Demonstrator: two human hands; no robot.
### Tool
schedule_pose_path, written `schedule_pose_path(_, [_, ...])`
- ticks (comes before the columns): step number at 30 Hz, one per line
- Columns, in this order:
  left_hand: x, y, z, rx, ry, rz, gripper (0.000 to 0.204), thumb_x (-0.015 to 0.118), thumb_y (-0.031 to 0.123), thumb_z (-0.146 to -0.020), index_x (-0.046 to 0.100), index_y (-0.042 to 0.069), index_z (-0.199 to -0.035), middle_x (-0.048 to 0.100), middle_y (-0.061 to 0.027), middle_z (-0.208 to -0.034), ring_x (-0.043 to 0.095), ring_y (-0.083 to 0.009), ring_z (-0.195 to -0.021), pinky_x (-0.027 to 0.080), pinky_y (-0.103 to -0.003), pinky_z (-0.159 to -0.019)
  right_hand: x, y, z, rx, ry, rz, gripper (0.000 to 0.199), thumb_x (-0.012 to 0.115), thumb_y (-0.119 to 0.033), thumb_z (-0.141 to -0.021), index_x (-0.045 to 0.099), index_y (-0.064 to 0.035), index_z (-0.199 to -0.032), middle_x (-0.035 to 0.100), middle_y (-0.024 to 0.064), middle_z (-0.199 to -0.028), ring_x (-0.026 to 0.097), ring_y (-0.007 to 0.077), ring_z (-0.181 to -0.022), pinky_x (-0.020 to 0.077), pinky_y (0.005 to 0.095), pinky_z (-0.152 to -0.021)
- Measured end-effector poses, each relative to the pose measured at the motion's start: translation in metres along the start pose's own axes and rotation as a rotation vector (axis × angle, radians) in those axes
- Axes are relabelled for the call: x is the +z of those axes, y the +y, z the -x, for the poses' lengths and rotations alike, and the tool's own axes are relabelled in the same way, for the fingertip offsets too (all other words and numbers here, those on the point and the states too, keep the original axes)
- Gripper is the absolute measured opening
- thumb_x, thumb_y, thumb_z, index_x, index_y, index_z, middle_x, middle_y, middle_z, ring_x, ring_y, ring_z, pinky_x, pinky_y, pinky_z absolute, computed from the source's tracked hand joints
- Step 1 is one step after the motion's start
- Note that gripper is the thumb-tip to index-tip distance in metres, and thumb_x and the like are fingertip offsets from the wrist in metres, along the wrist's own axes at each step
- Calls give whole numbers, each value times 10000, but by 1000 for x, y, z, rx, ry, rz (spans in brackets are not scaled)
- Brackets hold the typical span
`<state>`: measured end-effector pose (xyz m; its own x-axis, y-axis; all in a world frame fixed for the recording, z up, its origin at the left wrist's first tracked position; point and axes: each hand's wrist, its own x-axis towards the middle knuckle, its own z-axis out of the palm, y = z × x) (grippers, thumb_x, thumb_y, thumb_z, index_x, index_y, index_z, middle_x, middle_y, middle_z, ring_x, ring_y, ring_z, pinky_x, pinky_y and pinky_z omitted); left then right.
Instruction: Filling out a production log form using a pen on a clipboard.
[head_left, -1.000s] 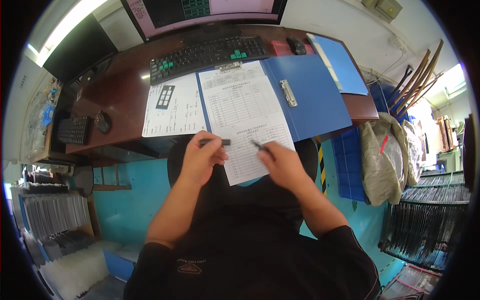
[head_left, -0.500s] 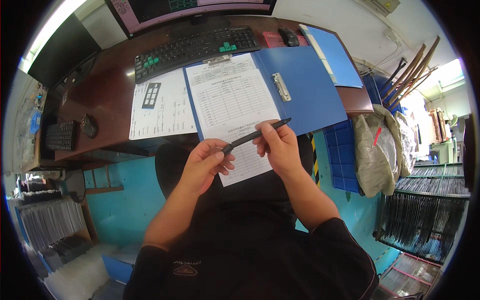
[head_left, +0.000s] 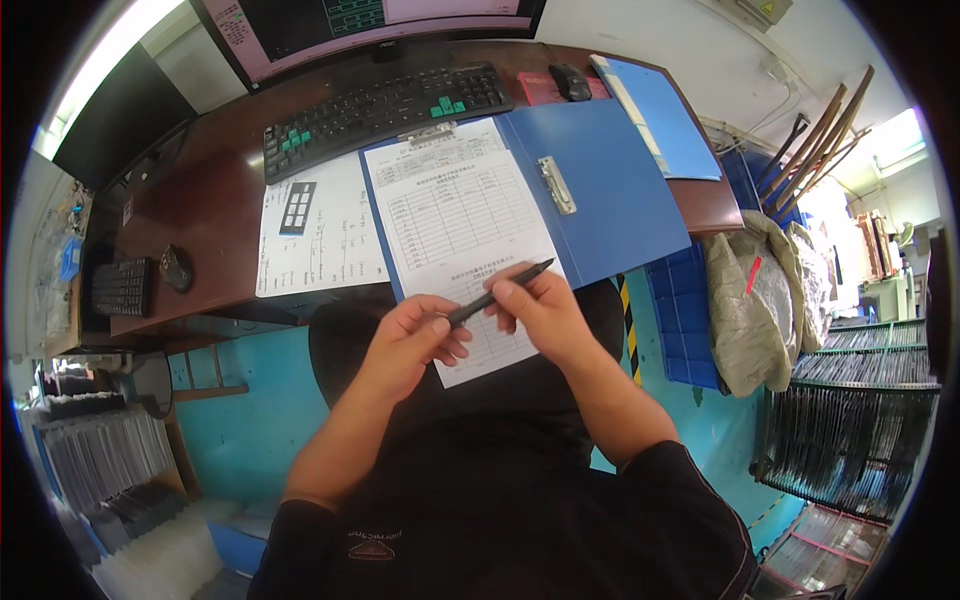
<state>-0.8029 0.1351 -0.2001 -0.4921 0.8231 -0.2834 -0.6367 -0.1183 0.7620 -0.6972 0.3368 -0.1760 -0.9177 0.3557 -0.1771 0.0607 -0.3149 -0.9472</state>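
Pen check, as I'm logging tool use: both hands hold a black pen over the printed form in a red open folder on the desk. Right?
Not quite. In the head view the open folder is blue, not red. The rest holds: left hand and right hand hold the black pen over the printed form on the desk.

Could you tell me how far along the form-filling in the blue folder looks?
Done: the blue folder lies open with the printed form on top. In hand: both the left hand and right hand hold a black pen above the sheet. Left: pen tip not yet on paper.
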Motion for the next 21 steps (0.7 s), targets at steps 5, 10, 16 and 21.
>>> schedule_pose_path(5, [12, -1, -7, 21, 8, -43, 209, 569, 123, -1016, 561, 35, -1205, 704, -147, -1021, 698, -221, -862, 562, -315, -733, -10, 1, -3, 6, -48, 64, 192, 584, -165, -1020, 634, 4, -1096, 697, 89, -847, 627, 128, -683, 497, 264, -592])
schedule_pose_path(10, [33, 1, -20, 42, 70, -37, 223, 555, 117, -1023, 495, 53, -1227, 695, -165, -1064, 688, -211, -862, 547, -316, -727, -18, 2, -17, -574, 200, 543, 263, 715, -64, -914, 594, -25, -1144, 698, 97, -925, 649, 143, -716, 533, 286, -649])
schedule_pose_path(16, [32, 22, -37, 182, -444, -883, 289, 638, 158, -970, 596, 66, -1241, 700, -130, -1125, 673, -259, -1057, 539, -366, -914, -33, -4, -43, -799, 33, 942, 358, 803, -94, -816, 618, -58, -1121, 692, 114, -908, 668, 267, -699, 534, 334, -618])
schedule_pose_path(21, [-62, 87, -119, 660, 101, -1538, 387, 637, 257, -942, 624, 80, -1285, 627, -160, -1308, 548, -343, -1268, 397, -456, -1109, -35, -2, -55, -556, 7, 806, 397, 665, -298, -975, 602, -28, -1259, 707, 114, -1020, 678, 177, -846, 555, 312, -767])
